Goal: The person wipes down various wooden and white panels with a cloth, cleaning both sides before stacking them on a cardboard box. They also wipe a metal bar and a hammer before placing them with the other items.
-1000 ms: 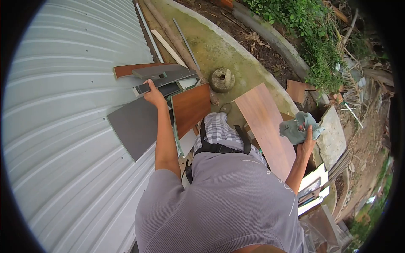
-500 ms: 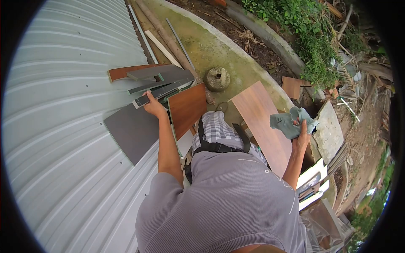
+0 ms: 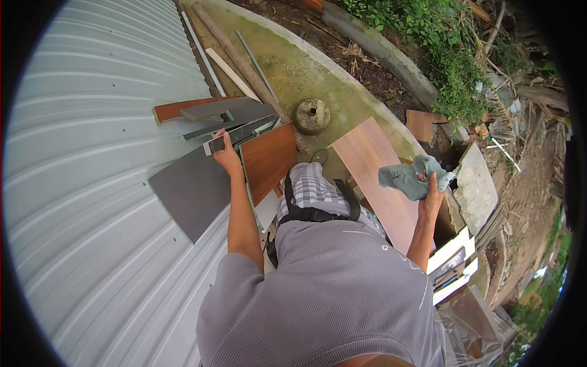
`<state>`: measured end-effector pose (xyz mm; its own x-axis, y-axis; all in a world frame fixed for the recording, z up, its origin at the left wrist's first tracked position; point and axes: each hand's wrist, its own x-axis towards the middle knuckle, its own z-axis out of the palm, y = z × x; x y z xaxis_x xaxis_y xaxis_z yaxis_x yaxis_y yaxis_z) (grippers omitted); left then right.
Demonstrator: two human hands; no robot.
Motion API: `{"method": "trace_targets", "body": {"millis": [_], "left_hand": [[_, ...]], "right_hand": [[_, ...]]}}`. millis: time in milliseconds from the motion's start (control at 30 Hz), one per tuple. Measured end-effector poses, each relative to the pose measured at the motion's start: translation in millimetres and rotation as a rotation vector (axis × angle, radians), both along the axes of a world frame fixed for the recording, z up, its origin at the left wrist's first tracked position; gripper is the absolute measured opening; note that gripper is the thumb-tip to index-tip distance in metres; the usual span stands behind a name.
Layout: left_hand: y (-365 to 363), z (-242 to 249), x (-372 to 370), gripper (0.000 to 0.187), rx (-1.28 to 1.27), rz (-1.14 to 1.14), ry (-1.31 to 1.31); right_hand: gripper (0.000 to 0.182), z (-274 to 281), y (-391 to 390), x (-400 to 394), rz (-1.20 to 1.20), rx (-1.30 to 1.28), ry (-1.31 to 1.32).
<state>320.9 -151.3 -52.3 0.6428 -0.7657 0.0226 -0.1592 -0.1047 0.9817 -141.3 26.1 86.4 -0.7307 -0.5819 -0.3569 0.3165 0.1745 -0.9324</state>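
My left hand (image 3: pixel 227 156) is closed around the near end of a narrow dark board (image 3: pixel 244 132), which lies among other panels leaning on the metal wall. Just below that hand is a wide grey panel (image 3: pixel 192 192), and to its right a reddish-brown wooden panel (image 3: pixel 269 160) stands tilted. A crumpled grey-green cloth (image 3: pixel 403 178) is bunched in my right hand (image 3: pixel 431 199), its loose part hanging out to the left. Behind the cloth leans a long, light-brown wooden board (image 3: pixel 373 159).
Corrugated metal wall (image 3: pixel 92 202) fills the left side. A round concrete block (image 3: pixel 312 117) sits on the mossy ground ahead, near a long pole (image 3: pixel 235 52) and thin strips. At right are a broken slab (image 3: pixel 476 186), white-edged pieces (image 3: pixel 451 269) and green plants (image 3: pixel 422 43).
My left hand and the dark board's near end have shifted a little to the right. My right hand has brought the cloth slightly left, over the light-brown board.
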Motion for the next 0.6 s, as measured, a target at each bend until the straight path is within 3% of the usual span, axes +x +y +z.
{"method": "trace_targets", "body": {"millis": [167, 367, 400, 467, 500, 600], "left_hand": [[-1, 24, 3, 0.021, 0.074, -0.319, 0.024], [16, 16, 27, 0.031, 0.335, -0.437, 0.193], [23, 11, 31, 0.031, 0.333, -0.436, 0.191], [35, -1, 38, 0.038, 0.460, -0.149, 0.399], [41, -29, 56, 0.044, 0.543, -0.148, 0.407], [49, -26, 53, 0.048, 0.406, -0.038, 0.552]], "right_hand": [[0.040, -6, 1, -3, -0.003, 0.026, 0.008], [0.039, -18, 0, -6, 0.072, 0.024, -0.079], [0.038, -21, 0, -5, 0.077, 0.023, -0.079], [0.037, -24, -1, -4, 0.079, 0.018, -0.081], [0.036, -25, -2, -2, 0.085, 0.023, -0.074], [0.035, -31, -1, 0, 0.093, 0.028, -0.072]]}}
